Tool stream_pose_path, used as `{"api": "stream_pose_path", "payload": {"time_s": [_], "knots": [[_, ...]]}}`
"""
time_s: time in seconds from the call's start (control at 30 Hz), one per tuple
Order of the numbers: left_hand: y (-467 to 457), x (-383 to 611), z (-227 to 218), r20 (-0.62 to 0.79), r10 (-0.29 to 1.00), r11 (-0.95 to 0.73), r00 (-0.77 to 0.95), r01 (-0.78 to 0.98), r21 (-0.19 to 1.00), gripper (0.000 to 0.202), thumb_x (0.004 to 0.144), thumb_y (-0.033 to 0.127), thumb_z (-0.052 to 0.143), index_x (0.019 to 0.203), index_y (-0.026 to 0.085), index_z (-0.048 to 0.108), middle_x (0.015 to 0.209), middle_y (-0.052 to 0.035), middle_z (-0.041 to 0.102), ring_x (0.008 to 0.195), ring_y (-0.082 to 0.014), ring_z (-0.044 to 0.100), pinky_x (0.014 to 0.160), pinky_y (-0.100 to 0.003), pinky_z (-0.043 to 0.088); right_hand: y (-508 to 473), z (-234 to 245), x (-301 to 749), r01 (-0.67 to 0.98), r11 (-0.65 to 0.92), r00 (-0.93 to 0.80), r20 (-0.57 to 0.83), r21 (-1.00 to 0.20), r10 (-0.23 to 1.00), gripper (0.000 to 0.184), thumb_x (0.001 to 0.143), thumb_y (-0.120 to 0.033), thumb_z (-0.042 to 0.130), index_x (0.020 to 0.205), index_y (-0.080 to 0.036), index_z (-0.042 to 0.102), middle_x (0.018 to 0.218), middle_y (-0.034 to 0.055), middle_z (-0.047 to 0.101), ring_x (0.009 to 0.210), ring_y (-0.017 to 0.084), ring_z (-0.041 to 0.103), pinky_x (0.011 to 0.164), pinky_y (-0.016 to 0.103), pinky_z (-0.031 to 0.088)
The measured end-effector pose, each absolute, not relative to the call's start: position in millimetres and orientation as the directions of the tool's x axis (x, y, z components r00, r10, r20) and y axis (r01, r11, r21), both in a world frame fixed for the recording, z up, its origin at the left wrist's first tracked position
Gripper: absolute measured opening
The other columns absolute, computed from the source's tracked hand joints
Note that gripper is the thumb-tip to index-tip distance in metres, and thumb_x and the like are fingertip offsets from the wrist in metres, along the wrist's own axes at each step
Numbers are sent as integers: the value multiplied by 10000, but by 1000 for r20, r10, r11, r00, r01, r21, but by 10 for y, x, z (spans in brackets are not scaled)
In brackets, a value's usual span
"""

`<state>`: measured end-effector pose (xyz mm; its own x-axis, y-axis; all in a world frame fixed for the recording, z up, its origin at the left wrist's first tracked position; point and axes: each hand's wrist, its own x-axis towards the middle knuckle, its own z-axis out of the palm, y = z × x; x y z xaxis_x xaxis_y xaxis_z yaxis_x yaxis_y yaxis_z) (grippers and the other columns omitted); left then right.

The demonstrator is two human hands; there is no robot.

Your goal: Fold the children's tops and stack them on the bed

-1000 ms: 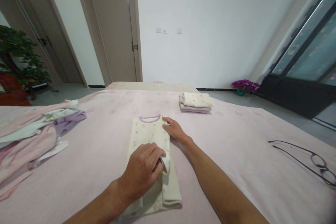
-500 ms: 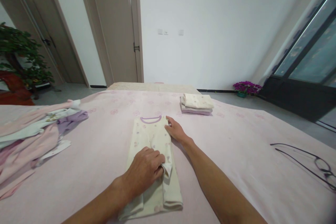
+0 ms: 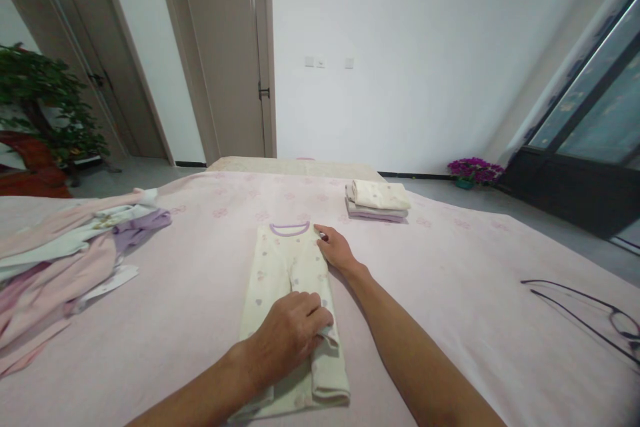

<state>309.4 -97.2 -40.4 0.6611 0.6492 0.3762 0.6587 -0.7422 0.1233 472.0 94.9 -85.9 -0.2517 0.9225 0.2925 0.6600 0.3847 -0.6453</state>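
A cream baby garment [image 3: 283, 273] with a purple neck trim lies folded lengthwise on the pink bedspread [image 3: 450, 280]. My left hand [image 3: 293, 337] rests on its lower half, fingers curled round a white sleeve cuff at the right edge. My right hand [image 3: 336, 250] lies by the garment's upper right corner, fingertips pressed on the shoulder edge.
A small stack of folded clothes [image 3: 377, 200] sits at the far side of the bed. A loose heap of pink, white and purple clothes [image 3: 70, 253] lies at the left. Eyeglasses [image 3: 595, 317] rest at the right edge. Doors, a plant and a flower pot stand beyond.
My left hand has slid down the garment toward me with the sleeve cuff in its fingers. My right hand has stayed at the top corner.
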Motion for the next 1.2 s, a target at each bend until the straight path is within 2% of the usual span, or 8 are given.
{"api": "stream_pose_path", "payload": {"time_s": [0.1,0.3,0.7,0.83,0.97,1.07,1.13,1.2], "knots": [[-945,3089,-450,393,667,-728,633,666,164,189,813,255,748,869,207,574,817,7,632,748,-187,572,665,-310,376,948,-859,4725,709,411,-292,292,-573,911,523,862,-173,526,1383,-204,557,1324,57,622,1096,188,589,995,289,415],[-943,3101,-458,332,643,-743,690,667,53,185,878,297,671,778,198,551,771,1,630,712,-182,565,642,-318,348,896,-808,4732,798,423,-336,267,-429,903,560,909,-259,509,1462,-189,453,1311,86,619,1129,230,543,988,322,392],[-967,3067,-452,253,642,-757,724,652,54,158,940,296,569,814,204,546,800,-5,629,731,-175,568,652,-314,360,881,-764,4741,839,427,-374,215,-336,902,518,977,-313,402,1486,-219,416,1317,79,616,1151,247,529,968,322,372],[-1037,3085,-348,175,648,-761,742,642,95,151,898,334,625,857,212,547,845,0,636,753,-179,573,662,-310,387,846,-715,4737,855,418,-374,194,-305,907,511,980,-321,399,1484,-234,416,1337,75,608,1165,247,531,967,326,371],[-1105,3091,-280,110,673,-740,732,661,126,298,787,414,737,914,223,546,909,-5,638,806,-207,574,698,-324,425,796,-680,4720,868,424,-374,222,-258,901,470,975,-357,430,1431,-253,472,1366,75,586,1191,250,520,983,348,369],[-1129,3083,-282,96,649,-758,754,633,157,298,795,384,733,986,232,560,950,-11,643,847,-213,575,739,-327,442,773,-680,4716,878,420,-372,226,-229,900,461,990,-388,412,1429,-262,475,1402,79,560,1234,252,501,1002,375,374],[-1131,3069,-289,98,647,-756,756,619,211,284,800,354,728,1006,233,575,957,-14,649,864,-210,579,761,-322,446,773,-702,4724,886,415,-367,234,-206,900,461,996,-414,405,1428,-270,482,1461,83,508,1287,266,468,1023,412,374],[-1113,3041,-288,105,647,-742,755,593,314,286,793,359,737,1009,230,601,937,-10,658,865,-200,589,776,-308,450,790,-742,4741,884,428,-376,256,-189,890,465,998,-436,403,1423,-269,494,1512,89,450,1348,289,419,1048,459,368]]}}
